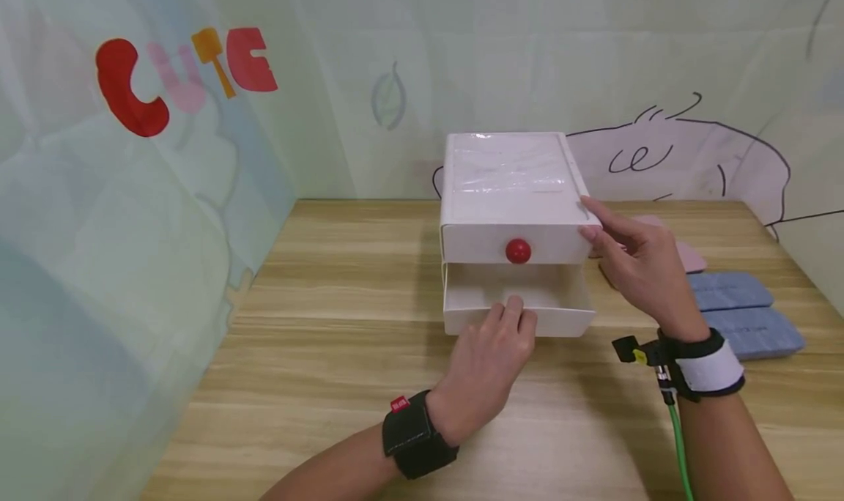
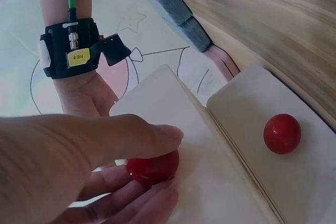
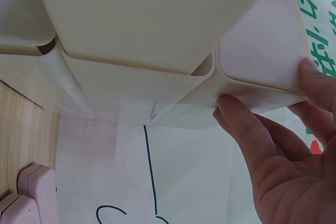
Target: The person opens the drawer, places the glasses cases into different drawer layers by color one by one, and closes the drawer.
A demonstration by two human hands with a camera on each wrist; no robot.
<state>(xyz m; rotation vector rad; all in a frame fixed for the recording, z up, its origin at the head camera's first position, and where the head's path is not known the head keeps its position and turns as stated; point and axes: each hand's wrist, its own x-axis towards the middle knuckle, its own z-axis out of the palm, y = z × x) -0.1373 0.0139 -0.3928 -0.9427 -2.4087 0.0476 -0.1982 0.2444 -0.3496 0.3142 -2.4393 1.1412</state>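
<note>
A white drawer unit [image 1: 514, 171] with red round knobs stands on the table, its middle drawer [image 1: 560, 321] pulled out. Inside, the visible part of that drawer is bare. My left hand [image 1: 491, 351] is at the drawer's front; in the left wrist view thumb and fingers pinch its red knob [image 2: 153, 169]. Above it is the top drawer's knob [image 1: 518, 250], and the lowest drawer's knob [image 2: 282, 134] shows beside the held one. With thumb and fingers, my right hand [image 1: 642, 263] grips the unit's upper front right corner, also seen in the right wrist view.
To the right of the unit lie blue flat cases [image 1: 752, 329] and a pink case [image 1: 691, 258], partly behind my right hand. A green cable [image 1: 679, 442] runs from the right wristband. A printed cloth wall [image 1: 369, 61] borders the wooden table [image 1: 343, 281] behind and at left.
</note>
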